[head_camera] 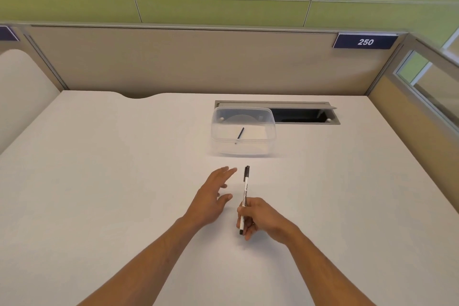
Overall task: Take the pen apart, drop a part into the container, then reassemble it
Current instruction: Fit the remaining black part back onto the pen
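Observation:
A white pen (245, 191) with a black cap points away from me, its cap end toward the container. My right hand (260, 221) grips its lower half, fingers wrapped around the barrel. Just left of the pen, my left hand (213, 196) hovers over the desk with fingers spread and nothing in it. Farther back stands a clear plastic container (243, 150) with no lid. Inside it lies a thin dark rod-like part (240, 133), slanted.
The white desk (99, 181) is bounded by beige partition panels at the back and right. Behind the container is an open cable hatch (303, 115) sunk into the desk. A blue plate reading 250 (365, 42) hangs on the back panel.

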The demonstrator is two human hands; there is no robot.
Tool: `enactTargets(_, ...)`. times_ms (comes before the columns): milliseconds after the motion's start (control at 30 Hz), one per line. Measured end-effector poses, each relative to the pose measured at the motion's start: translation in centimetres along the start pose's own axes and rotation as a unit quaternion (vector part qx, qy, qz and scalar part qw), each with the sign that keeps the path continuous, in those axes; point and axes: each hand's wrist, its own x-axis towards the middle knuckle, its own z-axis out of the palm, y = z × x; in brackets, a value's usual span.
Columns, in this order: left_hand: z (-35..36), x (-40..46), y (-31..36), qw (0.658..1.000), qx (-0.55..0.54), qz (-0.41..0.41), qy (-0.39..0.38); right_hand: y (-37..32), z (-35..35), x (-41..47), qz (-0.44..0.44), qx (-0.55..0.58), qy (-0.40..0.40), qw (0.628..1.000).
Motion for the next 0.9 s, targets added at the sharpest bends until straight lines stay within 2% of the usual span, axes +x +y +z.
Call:
enactTargets(200,-0.6,0.4,-0.4,0.997,0.052,0.014,-0.047,-0.3,-0.4,-0.7,0.015,-0.155,-0.068,0.985)
enactTargets(367,-0.9,0.3,-1.4,0.997,0.063,0.022,-0.047,-0.1,-1.4,-0.8,-0.013,-0.188,-0.031,0.982)
enactTargets(567,-1.5,-0.6,-2.3,0.998,0.01,-0.033,-0.044,0.8,-3.3,-0.7,-0.053,-0.138,0.087,0.985)
enactTargets(733,-1.7,-0.9,-2.3,0.997,-0.011,-0.07,-0.02,1.4,-4.0,-0.9,-0.086,-0.034,0.118,0.989)
enactTargets(900,-1.7,-0.8,-1.8,0.997,-0.01,-0.074,-0.014,1.6,-3.9,-1.0,-0.078,0.004,0.133,0.988)
